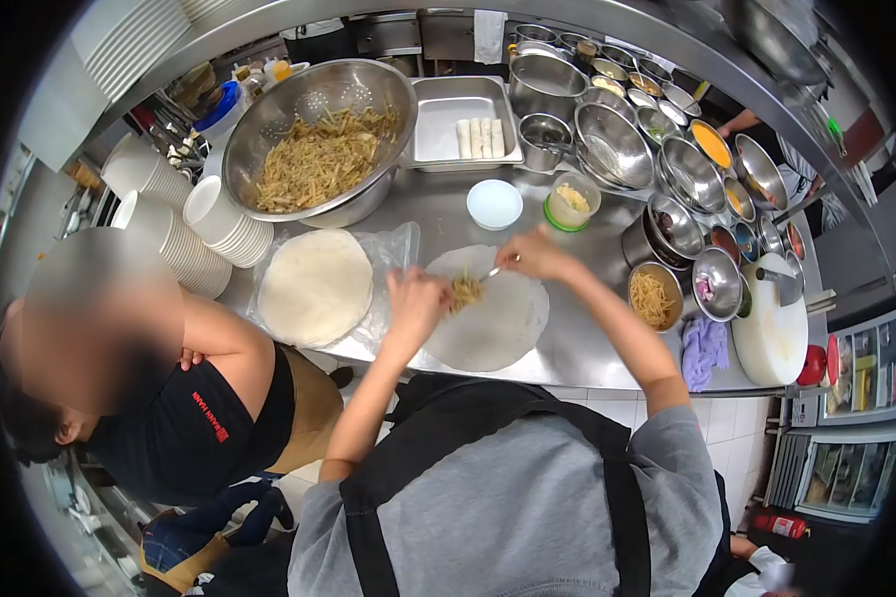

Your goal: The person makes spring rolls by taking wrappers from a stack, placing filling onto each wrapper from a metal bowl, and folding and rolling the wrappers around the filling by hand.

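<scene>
A thin round wrapper sheet (508,333) lies flat on the steel counter in front of me. On its upper part sits a small heap of shredded filling (465,293). My right hand (536,255) grips a spoon (494,272) by its handle, the spoon end down at the heap. Slightly blurred, my left hand (418,300) is at the heap's left side with its fingers apart and bent, fingertips close to the filling; whether they touch it I cannot tell. Left of it, a stack of round wrappers (316,289) rests on clear plastic.
A large steel bowl of shredded filling (319,159) stands behind the stack. Finished white rolls (481,138) lie in a steel tray (433,109). A small white bowl (495,205) and a green-based cup (572,202) stand ahead. Metal bowls crowd the right. A person (189,398) stands left.
</scene>
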`<action>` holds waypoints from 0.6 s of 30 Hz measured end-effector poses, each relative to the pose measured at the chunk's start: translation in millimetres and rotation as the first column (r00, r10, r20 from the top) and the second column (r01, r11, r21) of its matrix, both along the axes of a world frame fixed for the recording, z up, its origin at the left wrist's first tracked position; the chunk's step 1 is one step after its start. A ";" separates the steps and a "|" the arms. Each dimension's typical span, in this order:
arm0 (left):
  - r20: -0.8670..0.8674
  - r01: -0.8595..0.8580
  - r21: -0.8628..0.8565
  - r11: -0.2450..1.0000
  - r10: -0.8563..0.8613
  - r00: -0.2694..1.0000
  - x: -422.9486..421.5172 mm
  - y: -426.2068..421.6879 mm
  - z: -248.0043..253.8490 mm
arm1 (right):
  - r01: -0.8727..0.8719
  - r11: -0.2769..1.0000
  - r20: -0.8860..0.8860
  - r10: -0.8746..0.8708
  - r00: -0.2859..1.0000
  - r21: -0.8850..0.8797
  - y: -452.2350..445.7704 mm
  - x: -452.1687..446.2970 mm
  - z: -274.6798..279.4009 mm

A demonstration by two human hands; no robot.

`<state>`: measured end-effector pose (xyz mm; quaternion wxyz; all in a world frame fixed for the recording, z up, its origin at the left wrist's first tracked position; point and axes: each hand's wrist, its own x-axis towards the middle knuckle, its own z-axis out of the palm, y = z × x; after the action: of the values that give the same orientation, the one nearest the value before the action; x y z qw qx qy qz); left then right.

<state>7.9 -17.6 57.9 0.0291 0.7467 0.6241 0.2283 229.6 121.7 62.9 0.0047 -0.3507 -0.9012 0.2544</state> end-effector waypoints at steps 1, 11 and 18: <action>0.002 0.012 -0.032 0.999 -0.011 1.000 4.7 -4.3 -21.8 | 0.014 0.999 0.052 -0.016 0.999 0.040 -16.0 -1.0 -5.4; -0.032 0.274 -0.015 0.962 -0.275 0.961 18.6 -0.7 -30.6 | -0.096 0.960 0.331 0.004 0.943 0.261 -41.0 -35.8 8.9; -0.049 0.385 -0.044 0.922 -0.387 0.921 10.0 3.0 -46.0 | -0.120 0.964 0.411 0.013 0.911 0.237 -47.6 -51.6 37.4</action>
<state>18.0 -14.6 11.9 0.0682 0.8605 0.4691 0.1866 178.0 74.1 100.3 -0.1459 -0.3611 -0.9193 0.0572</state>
